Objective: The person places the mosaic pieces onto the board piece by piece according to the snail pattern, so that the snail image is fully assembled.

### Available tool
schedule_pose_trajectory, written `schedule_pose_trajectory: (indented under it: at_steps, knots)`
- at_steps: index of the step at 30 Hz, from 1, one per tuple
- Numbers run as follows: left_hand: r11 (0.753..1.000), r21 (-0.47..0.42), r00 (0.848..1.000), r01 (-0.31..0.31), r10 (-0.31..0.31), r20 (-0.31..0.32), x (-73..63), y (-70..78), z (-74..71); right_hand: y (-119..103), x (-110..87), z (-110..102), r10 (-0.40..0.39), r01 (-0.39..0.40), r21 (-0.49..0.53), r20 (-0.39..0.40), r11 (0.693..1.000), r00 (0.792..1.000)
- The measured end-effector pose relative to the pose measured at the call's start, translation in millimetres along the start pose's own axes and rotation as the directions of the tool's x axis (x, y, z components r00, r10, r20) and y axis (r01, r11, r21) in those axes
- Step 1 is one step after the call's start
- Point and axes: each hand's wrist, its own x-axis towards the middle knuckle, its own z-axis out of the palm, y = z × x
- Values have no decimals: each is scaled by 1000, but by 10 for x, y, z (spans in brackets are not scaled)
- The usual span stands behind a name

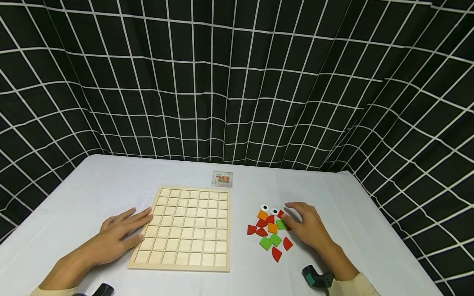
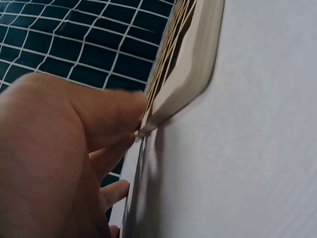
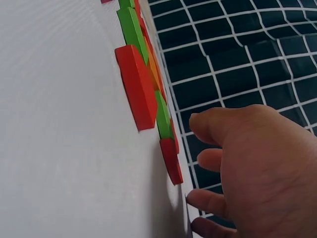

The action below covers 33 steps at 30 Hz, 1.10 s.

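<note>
A pale wooden grid board (image 1: 185, 226) lies on the table, its square cells bare. At its left edge my left hand (image 1: 115, 238) rests with extended fingers, the thumb and fingertips touching the frame. To the right of the board is a loose cluster of flat pieces: several red quarter-circles (image 1: 276, 254), green squares (image 1: 266, 243), orange squares (image 1: 272, 228) and two white eye discs (image 1: 264, 208). My right hand (image 1: 309, 226) is at the cluster's right side, fingers loosely bent and apart. In the right wrist view nothing shows between its thumb and fingers (image 3: 210, 126).
A small card (image 1: 222, 179) with a coloured picture on a grid lies behind the board. White cloth (image 1: 111, 176) covers the table. Black curtains with white grid lines (image 1: 207, 82) stand around the back and sides. A dark wrist device (image 1: 317, 279) sits by the right sleeve.
</note>
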Motion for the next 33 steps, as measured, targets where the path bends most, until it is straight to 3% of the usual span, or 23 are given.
schedule_pose_trajectory:
  at_steps: [4, 10, 14, 33]
  knots:
    - [1000, -8, 1000, -14, 14, -11, 8, -35, 2, -29, 49, -6, 2, -2, -11, 6, 1000, 1000]
    - [1000, -7, 999, -19, 18, -38, -97, -101, 6, -91, 73, 45, 35, -36, 13, 55, 999, 998]
    - [1000, 3, 998, -26, 26, -61, -128, -117, -3, -96, 83, 87, 22, -23, 32, 48, 999, 999]
    - [998, -24, 996, -53, 51, -74, -31, -95, 72, 10, 78, 7, 50, -50, 9, 40, 999, 998]
